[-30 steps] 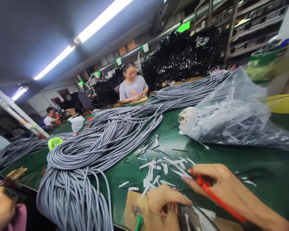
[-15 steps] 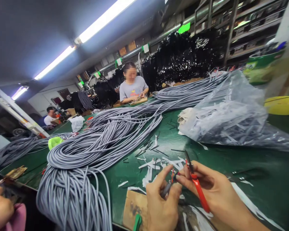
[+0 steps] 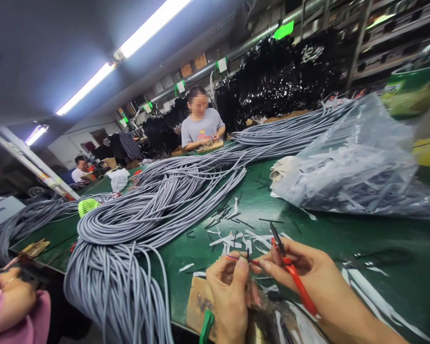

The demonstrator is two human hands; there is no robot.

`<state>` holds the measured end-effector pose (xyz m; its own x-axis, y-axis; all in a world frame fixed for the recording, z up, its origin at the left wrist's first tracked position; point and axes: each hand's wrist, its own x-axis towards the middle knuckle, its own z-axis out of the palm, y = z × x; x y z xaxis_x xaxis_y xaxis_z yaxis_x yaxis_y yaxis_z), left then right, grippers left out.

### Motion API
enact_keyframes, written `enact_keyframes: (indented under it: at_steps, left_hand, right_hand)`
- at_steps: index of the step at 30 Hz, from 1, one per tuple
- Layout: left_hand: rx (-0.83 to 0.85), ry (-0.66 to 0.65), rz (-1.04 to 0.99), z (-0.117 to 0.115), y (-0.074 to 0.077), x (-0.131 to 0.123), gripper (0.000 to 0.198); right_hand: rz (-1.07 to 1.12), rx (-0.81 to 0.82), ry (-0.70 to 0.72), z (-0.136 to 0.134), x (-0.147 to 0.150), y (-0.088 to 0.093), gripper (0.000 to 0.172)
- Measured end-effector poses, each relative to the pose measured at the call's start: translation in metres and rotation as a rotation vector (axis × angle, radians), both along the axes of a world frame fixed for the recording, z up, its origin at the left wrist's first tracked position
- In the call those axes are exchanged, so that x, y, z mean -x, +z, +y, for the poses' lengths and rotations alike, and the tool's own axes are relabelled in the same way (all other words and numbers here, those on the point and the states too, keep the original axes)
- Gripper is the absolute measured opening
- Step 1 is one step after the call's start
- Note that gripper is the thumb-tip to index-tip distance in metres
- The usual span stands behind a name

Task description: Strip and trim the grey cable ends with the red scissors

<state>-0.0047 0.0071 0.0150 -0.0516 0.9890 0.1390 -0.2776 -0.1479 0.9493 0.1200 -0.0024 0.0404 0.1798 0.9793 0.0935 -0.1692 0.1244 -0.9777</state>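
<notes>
My left hand (image 3: 231,291) is closed, with thumb and forefinger pinching thin coloured wires (image 3: 232,257) at the end of a cable. Facing it, my right hand (image 3: 301,267) has a pair of red-handled cutters (image 3: 296,282) tucked in its grip, dark jaws pointing up and away. The right thumb and forefinger also pinch near the wire ends, close to the left fingertips. Below the hands lies a wooden board (image 3: 199,303) with a green clip-like piece (image 3: 207,325). White strips (image 3: 232,239) and short black tube pieces (image 3: 220,215) are scattered just beyond.
Thick coils of grey cable (image 3: 143,210) cover the left and run across the back of the green table (image 3: 372,243). A clear plastic bag (image 3: 358,177) of white scraps stands at the right. A co-worker (image 3: 202,124) sits opposite; another person's arm (image 3: 14,291) shows at lower left.
My left hand has turned and its fingers have closed more tightly on the wires. The grey cable end that showed in it is now hidden. The cutters stay in my right hand.
</notes>
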Motion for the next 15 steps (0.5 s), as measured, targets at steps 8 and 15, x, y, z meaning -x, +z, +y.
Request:
enact_keyframes:
  at_steps: [8,15]
  left_hand:
    - [0.059,0.018,0.06,-0.006,0.012,-0.009,0.053]
    - [0.009,0.019,0.082,-0.004,-0.002,-0.008,0.043]
  right_hand:
    - [-0.228,-0.189,-0.074,-0.002,-0.007,-0.007,0.038]
    - [-0.221,-0.198,-0.102,-0.004,-0.005,-0.01,0.038]
